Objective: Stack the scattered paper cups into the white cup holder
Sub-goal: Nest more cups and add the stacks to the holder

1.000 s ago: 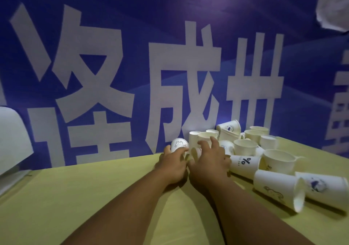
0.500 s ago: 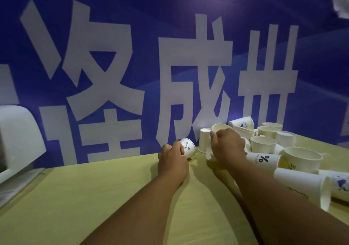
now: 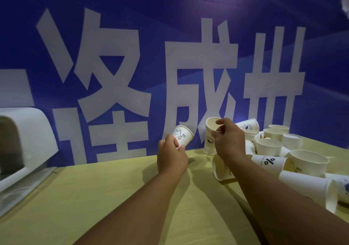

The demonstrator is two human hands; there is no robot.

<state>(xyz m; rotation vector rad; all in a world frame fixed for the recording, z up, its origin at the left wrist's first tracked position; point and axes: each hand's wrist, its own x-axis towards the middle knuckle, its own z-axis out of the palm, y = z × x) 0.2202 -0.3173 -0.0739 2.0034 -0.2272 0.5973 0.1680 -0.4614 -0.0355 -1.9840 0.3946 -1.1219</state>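
My left hand (image 3: 171, 155) grips a white paper cup with a bear print (image 3: 182, 134), lifted off the table and tilted with its mouth up and to the right. To its right, my right hand (image 3: 227, 141) pinches the rim of a second white cup (image 3: 210, 137) that stands upright near the banner. Several more paper cups (image 3: 272, 146) lie scattered and tipped over at the right. The white cup holder (image 3: 26, 142) stands at the far left edge, well away from both hands.
A yellow-green table (image 3: 98, 203) spreads under my arms. A blue banner with large white characters (image 3: 170, 65) rises right behind the cups. One cup lies on its side (image 3: 221, 169) just under my right wrist.
Both hands have closed on cups and raised them. The left hand lifted the bear cup from the table; the right hand took the upright cup by its rim.
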